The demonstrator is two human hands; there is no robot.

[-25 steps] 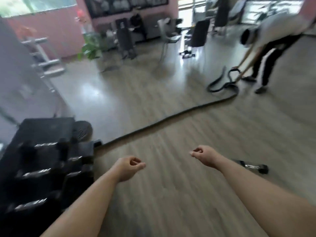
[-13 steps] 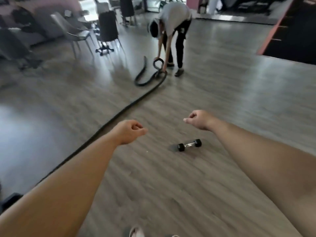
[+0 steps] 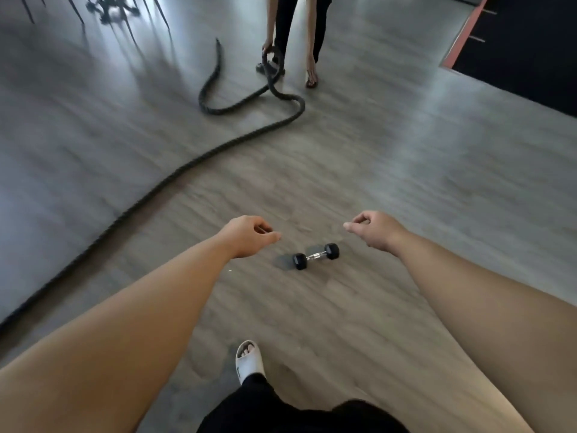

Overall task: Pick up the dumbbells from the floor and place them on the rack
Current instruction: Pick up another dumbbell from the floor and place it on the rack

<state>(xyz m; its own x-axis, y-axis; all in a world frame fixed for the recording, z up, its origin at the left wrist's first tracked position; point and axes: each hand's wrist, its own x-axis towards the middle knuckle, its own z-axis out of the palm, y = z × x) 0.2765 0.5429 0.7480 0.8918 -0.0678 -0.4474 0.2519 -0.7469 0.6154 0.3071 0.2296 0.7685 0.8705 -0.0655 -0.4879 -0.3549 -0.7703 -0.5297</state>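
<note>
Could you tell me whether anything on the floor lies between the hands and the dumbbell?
Nothing visible does. The dumbbell lies alone on bare floor, between and just below the left hand and the right hand in the view. The thick rope runs well off to the left.

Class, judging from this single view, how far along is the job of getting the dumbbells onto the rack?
Done: nothing visible; no rack is in view. In hand: neither the left hand nor the right hand has a grip on anything; both hang loosely curled in the air. Left: one dumbbell lies on the wooden floor ahead, to be picked up and carried to the rack.
</note>
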